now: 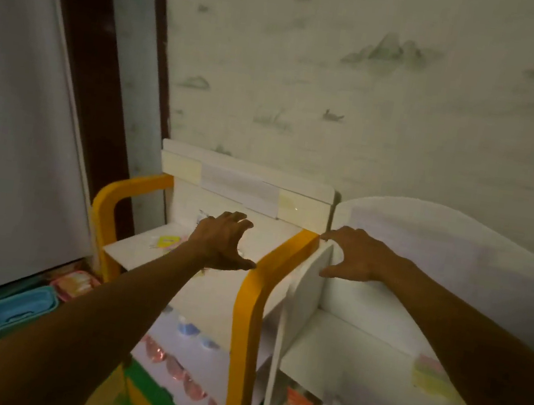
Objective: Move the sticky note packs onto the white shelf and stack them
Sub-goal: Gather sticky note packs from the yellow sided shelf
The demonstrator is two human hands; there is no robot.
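Spread left hand [223,241] is being lowered toward the light, slippery, wrapped yellow-pink sticky note pack [166,242]; edges should be pinched. Spread right hand [353,255] is being held idle.

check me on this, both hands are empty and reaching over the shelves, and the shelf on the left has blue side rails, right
Not quite. The head view shows the left shelf's side rails are yellow-orange, not blue. The rest holds: the left hand and right hand are both empty, fingers spread, reaching over the shelves.
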